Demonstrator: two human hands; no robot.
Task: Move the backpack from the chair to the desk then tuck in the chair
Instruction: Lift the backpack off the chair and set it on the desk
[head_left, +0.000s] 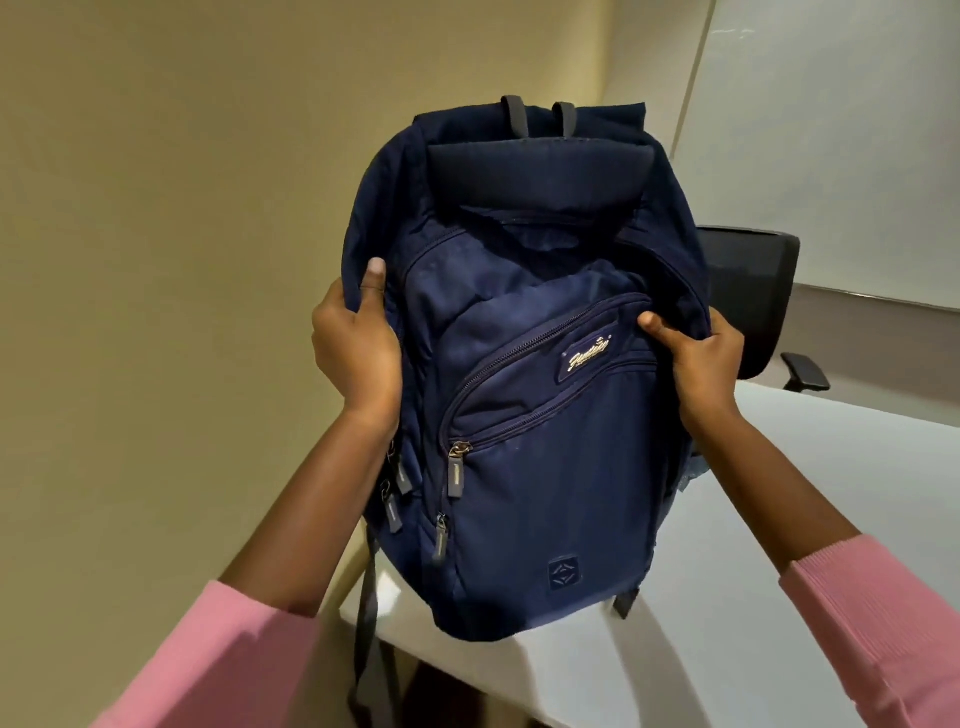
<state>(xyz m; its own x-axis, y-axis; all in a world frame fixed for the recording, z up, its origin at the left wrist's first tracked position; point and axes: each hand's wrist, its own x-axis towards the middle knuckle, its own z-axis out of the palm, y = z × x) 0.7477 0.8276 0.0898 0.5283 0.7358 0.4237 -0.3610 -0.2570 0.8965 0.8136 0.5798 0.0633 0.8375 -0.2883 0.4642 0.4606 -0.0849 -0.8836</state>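
Observation:
A navy blue backpack (524, 415) stands upright with its base on the near left corner of the white desk (779, 545). Its front pockets and zipper pulls face me, and a dark strap hangs off the desk edge. My left hand (358, 348) grips the backpack's left side, thumb on the front. My right hand (696, 358) grips its right side near the logo patch. A black office chair (748, 291) shows behind the backpack at the far side of the desk, mostly hidden.
A beige wall fills the left and back. A whiteboard or pale panel (831, 130) hangs at the upper right. The chair's black armrest (805, 371) pokes out above the desk's far edge.

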